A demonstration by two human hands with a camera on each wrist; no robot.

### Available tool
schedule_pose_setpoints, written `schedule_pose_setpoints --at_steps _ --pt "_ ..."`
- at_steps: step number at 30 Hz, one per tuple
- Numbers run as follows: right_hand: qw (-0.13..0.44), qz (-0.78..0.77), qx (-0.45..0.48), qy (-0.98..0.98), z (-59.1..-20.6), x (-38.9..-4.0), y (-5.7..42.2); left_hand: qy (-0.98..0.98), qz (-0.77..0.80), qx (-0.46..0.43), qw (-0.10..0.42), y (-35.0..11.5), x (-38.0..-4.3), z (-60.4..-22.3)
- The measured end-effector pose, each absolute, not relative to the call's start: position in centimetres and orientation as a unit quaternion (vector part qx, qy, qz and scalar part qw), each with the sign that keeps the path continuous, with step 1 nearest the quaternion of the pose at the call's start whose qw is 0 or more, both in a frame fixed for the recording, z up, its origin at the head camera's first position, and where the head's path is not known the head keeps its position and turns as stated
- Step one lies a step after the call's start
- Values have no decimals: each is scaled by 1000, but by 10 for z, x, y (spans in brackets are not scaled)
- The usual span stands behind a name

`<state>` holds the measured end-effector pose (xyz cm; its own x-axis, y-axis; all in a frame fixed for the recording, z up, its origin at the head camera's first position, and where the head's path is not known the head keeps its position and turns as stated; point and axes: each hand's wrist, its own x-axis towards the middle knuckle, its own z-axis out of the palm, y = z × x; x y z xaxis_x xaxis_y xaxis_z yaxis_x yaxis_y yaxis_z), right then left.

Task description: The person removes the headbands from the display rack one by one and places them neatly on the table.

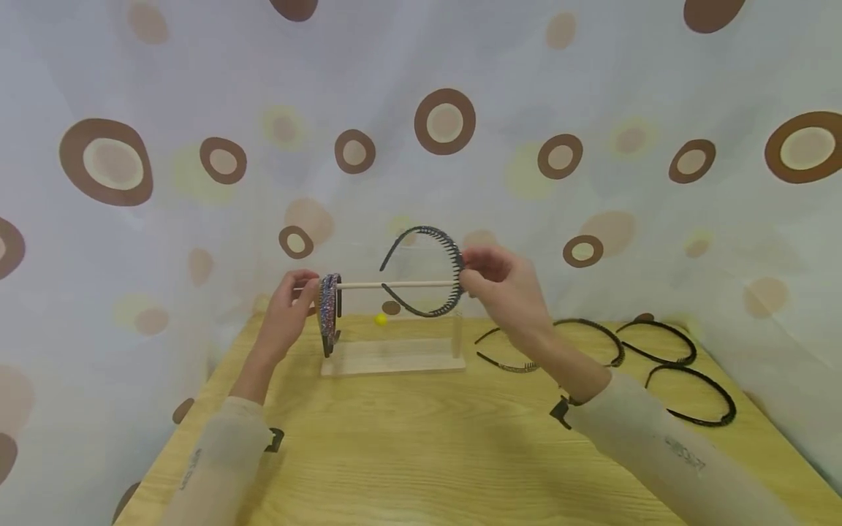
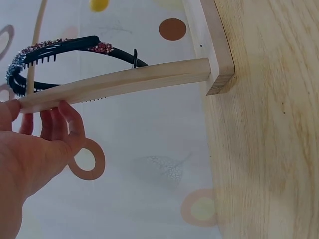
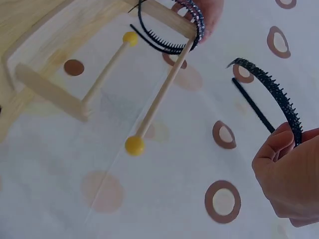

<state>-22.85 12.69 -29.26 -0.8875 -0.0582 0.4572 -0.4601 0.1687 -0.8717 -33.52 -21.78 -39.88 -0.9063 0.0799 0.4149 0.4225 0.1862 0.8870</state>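
A wooden headband stand [image 1: 395, 359] with rods and yellow ball ends [image 3: 134, 146] stands on the table. My left hand [image 1: 286, 310] grips the upper end of its left wooden post [image 2: 124, 82]. Beside that hand, black headbands [image 1: 327, 314] covered in glittery stones hang on the upper rod [image 1: 362, 285]. My right hand [image 1: 509, 292] pinches a black toothed headband [image 1: 430, 314] by its curved middle, with the open ends facing left. In the right wrist view this headband is apart from the rod, off to the side of the rod's ball end.
Several black headbands lie on the table at the right, among them one at the front [image 1: 713, 420] and one at the back [image 1: 691, 354]. Another [image 1: 513, 367] is partly hidden by my right arm. A dotted curtain [image 1: 395, 190] hangs behind the table.
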Motion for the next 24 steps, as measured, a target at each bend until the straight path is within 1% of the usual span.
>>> schedule_pose_setpoints --at_steps 4,9,14,16,19,21,24 --pt "156 605 110 -773 -309 -209 175 -765 -607 -169 137 -218 -335 -399" --pt "111 582 31 -805 -345 -192 230 -783 -574 -181 157 -212 -323 -383" --pt "22 628 -16 -778 -393 -188 270 -796 -551 -179 177 -213 -309 -370" --pt "-27 647 -37 -761 -410 -186 279 -798 -549 -172 177 -215 -310 -371" --pt "-85 668 -66 -736 -430 -184 289 -802 -548 -162 174 -218 -317 -377" --pt "-110 680 -81 -720 -439 -182 293 -802 -549 -158 172 -220 -323 -383" --pt "-127 692 -95 -704 -448 -179 298 -801 -552 -159 168 -222 -330 -388"
